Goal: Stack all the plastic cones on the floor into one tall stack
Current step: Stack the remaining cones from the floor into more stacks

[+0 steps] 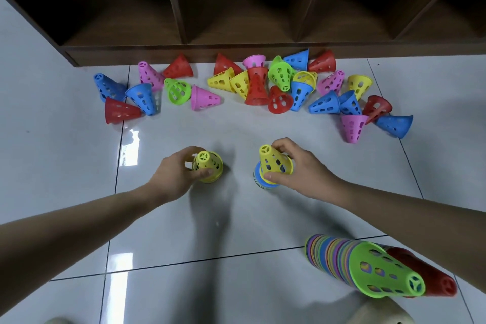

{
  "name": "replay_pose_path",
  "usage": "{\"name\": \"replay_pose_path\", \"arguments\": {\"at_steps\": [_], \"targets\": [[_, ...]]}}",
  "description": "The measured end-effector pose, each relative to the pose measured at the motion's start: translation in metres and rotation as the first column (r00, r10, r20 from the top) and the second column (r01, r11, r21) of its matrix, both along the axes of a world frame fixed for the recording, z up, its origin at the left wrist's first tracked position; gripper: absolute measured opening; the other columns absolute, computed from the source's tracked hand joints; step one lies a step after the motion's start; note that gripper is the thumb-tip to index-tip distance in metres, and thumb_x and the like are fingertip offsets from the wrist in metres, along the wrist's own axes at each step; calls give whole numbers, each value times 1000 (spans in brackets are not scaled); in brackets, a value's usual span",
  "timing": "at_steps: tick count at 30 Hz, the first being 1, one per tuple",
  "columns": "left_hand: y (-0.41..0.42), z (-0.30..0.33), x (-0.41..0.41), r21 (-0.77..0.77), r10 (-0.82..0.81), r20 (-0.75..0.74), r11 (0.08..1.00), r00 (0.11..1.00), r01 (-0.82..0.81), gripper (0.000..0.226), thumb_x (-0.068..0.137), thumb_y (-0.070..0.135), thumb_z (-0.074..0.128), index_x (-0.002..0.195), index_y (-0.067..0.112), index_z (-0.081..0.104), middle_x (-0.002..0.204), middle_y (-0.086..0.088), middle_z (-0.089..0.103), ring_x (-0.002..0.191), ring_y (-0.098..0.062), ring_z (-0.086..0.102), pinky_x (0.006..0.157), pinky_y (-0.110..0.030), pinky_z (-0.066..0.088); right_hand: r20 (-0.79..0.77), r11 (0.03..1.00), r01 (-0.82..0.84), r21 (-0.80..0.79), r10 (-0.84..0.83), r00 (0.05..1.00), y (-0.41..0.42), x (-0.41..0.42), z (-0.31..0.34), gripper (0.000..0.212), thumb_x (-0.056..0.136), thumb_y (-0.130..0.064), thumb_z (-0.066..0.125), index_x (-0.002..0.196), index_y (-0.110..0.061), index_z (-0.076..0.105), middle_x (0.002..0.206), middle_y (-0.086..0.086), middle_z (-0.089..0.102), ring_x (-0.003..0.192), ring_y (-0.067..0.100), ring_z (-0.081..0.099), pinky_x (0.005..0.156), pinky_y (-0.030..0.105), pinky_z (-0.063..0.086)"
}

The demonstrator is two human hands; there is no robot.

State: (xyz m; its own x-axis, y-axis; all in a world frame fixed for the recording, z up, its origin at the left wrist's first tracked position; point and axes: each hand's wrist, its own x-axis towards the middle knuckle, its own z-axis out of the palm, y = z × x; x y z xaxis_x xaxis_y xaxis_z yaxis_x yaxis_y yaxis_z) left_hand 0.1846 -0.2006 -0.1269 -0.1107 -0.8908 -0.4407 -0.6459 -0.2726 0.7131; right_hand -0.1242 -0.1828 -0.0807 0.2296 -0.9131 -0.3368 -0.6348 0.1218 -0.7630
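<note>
Biggest thing here is the dark wooden shelf [236,8] along the far edge of the floor [236,218], with the loose cones [256,89] scattered in a band right against its base, lying on their sides or tipped, well apart from the working spot so there's room to build.

Near the floor's close right corner a long stack [342,260] lies on its side, green cone outermost, with a red one tucked just behind it. Probably too tall to stand safely, so it's parked there.

Mid-floor, the right hand [292,166] pinches a yellow cone [274,160] by thumb and fingers, seating it on a short stack [259,179] whose blue rim shows underneath. The left hand [176,173] curls around a second yellow cone [207,166] standing just beside, likely queued up as the next one.

Rough loose count: seven blue, seven red, five pink, four yellow, three green. Some overlap, so I could be off by one or two. Stacked cones are too tightly nested to count.
</note>
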Motion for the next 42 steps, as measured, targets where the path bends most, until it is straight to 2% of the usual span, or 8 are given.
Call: {"name": "replay_pose_path", "arguments": {"at_steps": [9, 19, 23, 26, 29, 34, 38, 42], "targets": [[-7, -1, -27, 21, 10, -23, 1000, 1000, -10, 48, 75, 37, 87, 117, 38, 64, 111, 5, 70, 108, -10, 63, 89, -33, 53, -240, 986, -160, -39, 146, 960, -8, -21, -40, 49, 77, -34, 78, 114, -35, 47, 107, -12, 59, 98, 13, 55, 86, 36, 49], [-16, 6, -107, 130, -96, -164, 985, 982, 118, 63, 84, 23, 81, 141, 29, 53, 122, 9, 65, 105, -10, 69, 97, -31, 53, -257, 1000, -15, 3, 15, 966, -12, -101, -42, 75, 69, -51, 84, 130, -39, 44, 124, -12, 55, 113, 11, 54, 96, 29, 46], [-29, 11, -130, 246, -146, -253, 946, 956, 209, 57, 94, 1, 64, 139, 29, 45, 130, -9, 56, 101, -17, 67, 88, -34, 52, -107, 992, 115, -54, -120, 987, -18, -133, -28, 71, 73, -71, 67, 127, -30, 47, 126, -12, 56, 118, 2, 51, 99, 24, 41], [-64, 11, -139, 134, -178, -138, 971, 974, 196, 45, 96, -7, 50, 122, 30, 51, 130, -22, 55, 94, -24, 60, 78, -36, 49, -43, 884, 441, -151, -452, 891, -30, -163, -29, 51, 82, -65, 63, 103, -21, 51, 101, 0, 60, 95, 15, 58, 80, 26, 41], [-109, 17, -167, 5, -95, -33, 995, 995, 95, 38, 98, 4, 55, 129, 24, 52, 133, -17, 56, 95, -28, 59, 79, -35, 48, -160, 805, 579, -128, -593, 789, -43, -194, -40, 55, 84, -51, 73, 120, -15, 51, 121, 10, 56, 106, 26, 59, 90, 34, 46], [-157, 16, -219, -116, -311, 283, 928, 907, 354, 56, 100, 17, 54, 152, 25, 38, 158, -13, 35, 145, -32, 33, 115, -33, 32, -304, 914, 395, -91, -403, 863, -55, -210, -59, 88, 83, -47, 75, 153, -23, 27, 153, 11, 31, 141, 31, 34, 110, 46, 39], [-170, 3, -242, 20, -390, 505, 897, 770, 441, 62, 100, 40, 48, 157, 37, 23, 167, -14, 4, 149, -37, 26, 121, -43, 27, -258, 949, 313, -46, -314, 914, -60, -202, -69, 93, 83, -47, 75, 156, -35, 18, 156, 9, 25, 144, 31, 32, 113, 50, 38], [-166, 0, -245, 34, -379, 601, 891, 703, 452, 48, 98, 50, 47, 140, 27, 42, 148, -12, 41, 128, -37, 52, 104, -46, 45, -254, 966, 224, -132, -251, 934, -61, -194, -71, 73, 85, -35, 75, 145, -30, 35, 139, 8, 36, 120, 31, 53, 100, 46, 48]]}}
